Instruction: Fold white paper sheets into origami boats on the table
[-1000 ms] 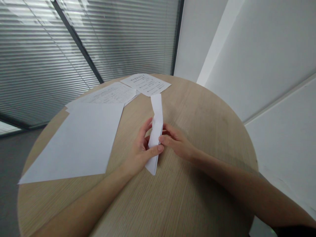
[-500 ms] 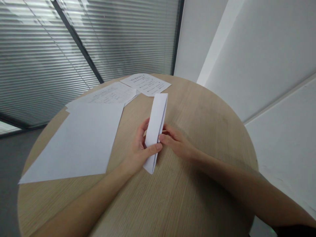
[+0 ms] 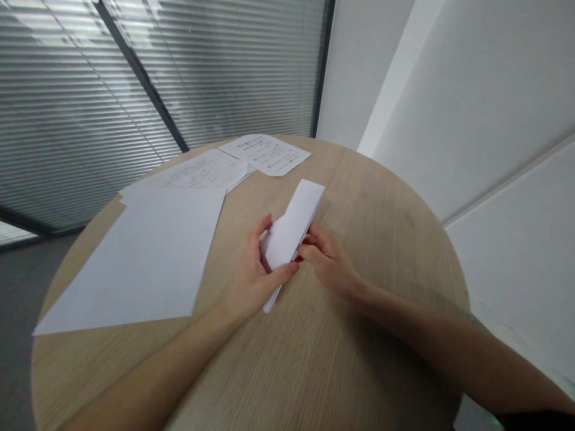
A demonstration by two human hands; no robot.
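Observation:
A folded sheet of white paper [image 3: 294, 224] is held up over the middle of the table, its long narrow shape leaning to the upper right. My left hand [image 3: 256, 266] wraps round its lower left side, thumb across the front face. On the opposite edge, my right hand [image 3: 326, 257] pinches the paper with thumb and curled fingers. Layers show along that right edge, and a small angled flap sticks out on the left near my left fingers. Some fingertips are hidden behind the paper.
Large blank white paper [image 3: 144, 257] lies at the left of the round wooden table [image 3: 381, 209]. Behind it are printed sheets [image 3: 202, 170], and another printed page [image 3: 267, 152] lies at the far edge. Window blinds [image 3: 242, 66] and a white wall [image 3: 485, 90] stand beyond.
The folded paper has tilted its top to the right, and an angled flap now shows on its left side. My right fingers have shifted slightly along its right edge.

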